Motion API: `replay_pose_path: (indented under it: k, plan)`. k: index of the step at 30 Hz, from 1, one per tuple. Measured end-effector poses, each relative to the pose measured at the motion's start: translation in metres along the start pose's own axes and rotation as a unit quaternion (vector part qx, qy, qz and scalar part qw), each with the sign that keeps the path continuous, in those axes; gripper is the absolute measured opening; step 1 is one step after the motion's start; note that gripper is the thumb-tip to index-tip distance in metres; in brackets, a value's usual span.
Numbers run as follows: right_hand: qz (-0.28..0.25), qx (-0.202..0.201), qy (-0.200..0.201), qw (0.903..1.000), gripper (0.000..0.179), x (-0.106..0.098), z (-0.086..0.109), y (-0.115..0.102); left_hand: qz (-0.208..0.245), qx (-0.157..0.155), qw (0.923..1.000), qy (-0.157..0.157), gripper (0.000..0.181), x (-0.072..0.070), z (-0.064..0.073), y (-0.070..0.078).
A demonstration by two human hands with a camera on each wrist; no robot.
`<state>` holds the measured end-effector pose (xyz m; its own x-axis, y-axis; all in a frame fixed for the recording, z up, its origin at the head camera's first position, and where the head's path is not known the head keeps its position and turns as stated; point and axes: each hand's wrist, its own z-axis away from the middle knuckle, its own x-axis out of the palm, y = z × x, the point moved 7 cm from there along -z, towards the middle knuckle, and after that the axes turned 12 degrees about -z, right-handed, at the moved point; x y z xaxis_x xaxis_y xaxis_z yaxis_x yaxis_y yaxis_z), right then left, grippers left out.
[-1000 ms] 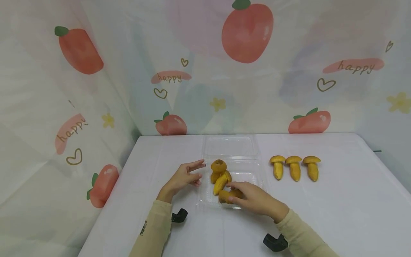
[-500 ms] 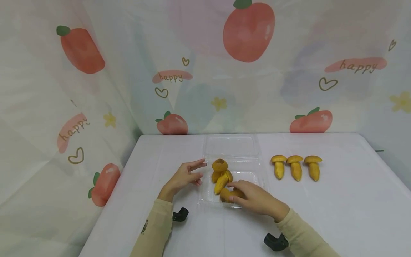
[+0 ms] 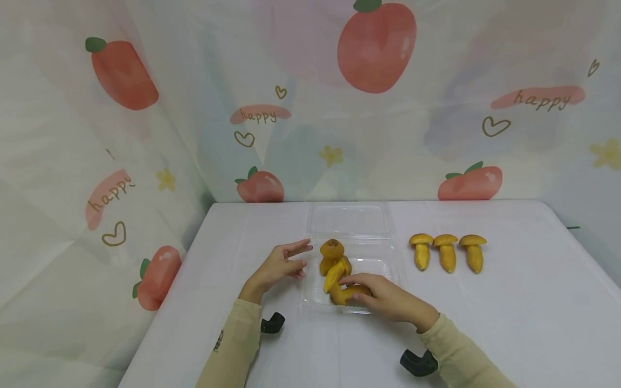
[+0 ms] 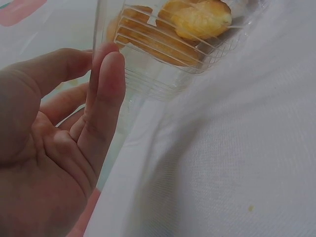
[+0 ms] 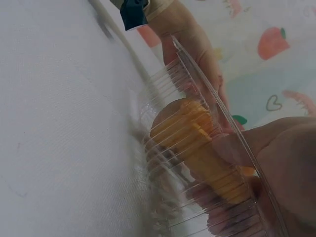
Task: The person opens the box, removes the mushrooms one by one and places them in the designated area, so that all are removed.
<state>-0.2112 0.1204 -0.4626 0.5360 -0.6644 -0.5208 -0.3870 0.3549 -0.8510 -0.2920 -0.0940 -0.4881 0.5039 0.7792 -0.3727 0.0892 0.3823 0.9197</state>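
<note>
A clear plastic clamshell box lies with its lid raised back, several yellow-brown toy mushrooms in its left half. At its front, my right hand holds one mushroom lying sideways. In the right wrist view, the thumb lies along that mushroom, seen through the ribbed wall, and fingers are behind it. My left hand stays at the box's left side, its fingers spread and relaxed. In the left wrist view, its fingertips are right at the clear wall.
Three more mushrooms lie in a row on the white table, right of the box. The open lid lies toward the back edge. A printed cloth hangs behind. Black elbow-shaped pieces show by both wrists.
The right thumb has drawn back a little to the right along the mushroom, which has turned slightly and shows more of itself. The left hand holds its place.
</note>
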Motion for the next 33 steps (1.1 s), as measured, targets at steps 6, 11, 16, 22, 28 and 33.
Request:
replay_pose_path:
  k: [6, 11, 16, 22, 28, 33]
  plan:
    - [0.001, -0.012, 0.006, 0.9999, 0.036, -0.001, -0.002, -0.003, -0.003, -0.001, 1.0, 0.001, 0.061, -0.001, -0.001, -0.002]
    - [0.011, -0.005, 0.049, 0.9987, 0.038, -0.01, 0.0, -0.001, -0.006, 0.0, 1.0, -0.001, 0.061, 0.0, -0.002, -0.004]
    - [-0.031, 0.017, 0.089, 0.9954, 0.04, -0.019, 0.0, 0.003, -0.004, 0.0, 1.0, -0.004, 0.061, 0.001, -0.002, -0.004]
    - [-0.11, 0.007, 0.112, 0.9875, 0.042, -0.034, 0.003, -0.001, -0.007, 0.0, 1.0, -0.005, 0.061, 0.001, -0.003, -0.004]
    - [-0.165, 0.013, 0.12, 0.979, 0.051, -0.046, 0.006, 0.0, -0.009, -0.001, 1.0, -0.004, 0.061, 0.001, -0.004, -0.007]
    - [-0.205, 0.023, 0.117, 0.9714, 0.059, -0.051, 0.007, 0.002, -0.008, 0.005, 0.9999, -0.004, 0.061, 0.0, -0.003, -0.005]
